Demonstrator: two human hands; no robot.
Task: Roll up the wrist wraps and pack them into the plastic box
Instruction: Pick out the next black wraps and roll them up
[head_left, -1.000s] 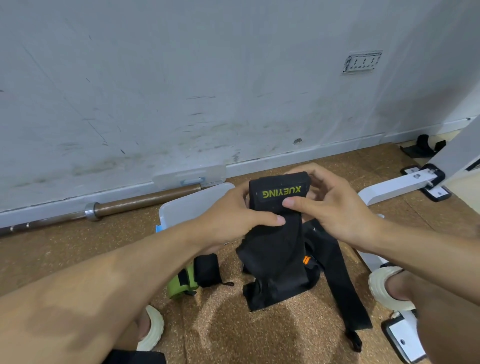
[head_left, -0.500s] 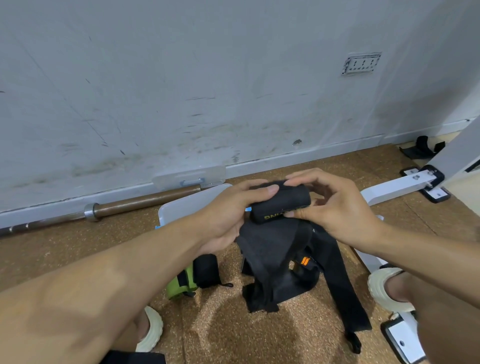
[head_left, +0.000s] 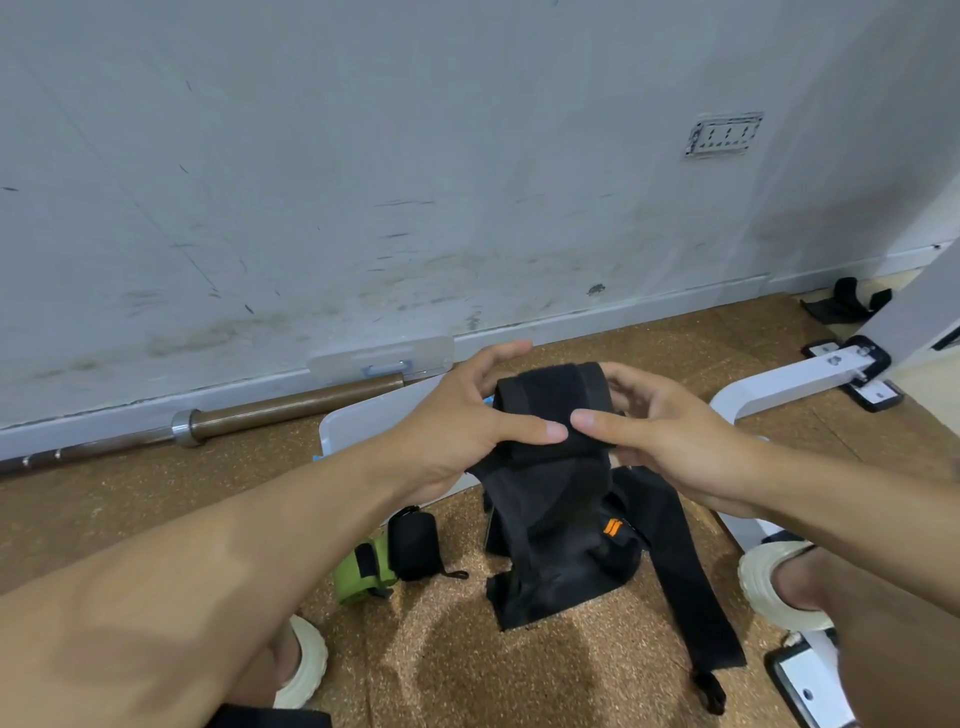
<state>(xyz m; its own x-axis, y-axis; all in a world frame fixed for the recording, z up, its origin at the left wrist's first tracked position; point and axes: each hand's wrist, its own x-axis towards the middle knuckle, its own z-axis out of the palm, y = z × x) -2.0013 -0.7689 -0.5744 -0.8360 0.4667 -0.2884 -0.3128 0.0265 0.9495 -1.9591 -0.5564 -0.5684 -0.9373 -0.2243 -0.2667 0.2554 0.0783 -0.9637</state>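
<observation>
- We hold the half-rolled black wrist wrap at centre frame, above the floor; our left hand and right hand each curl round an end, thumbs pressing its near face.
- We judge it best to keep the turns tight and edges aligned, feeding the hanging tail evenly, or the roll may telescope.
- The plastic box sits at ten o'clock of the roll, behind our left hand.
- A finished black roll and green roll lie at seven o'clock on the cork floor.
- A barbell lies along the scuffed wall.
</observation>
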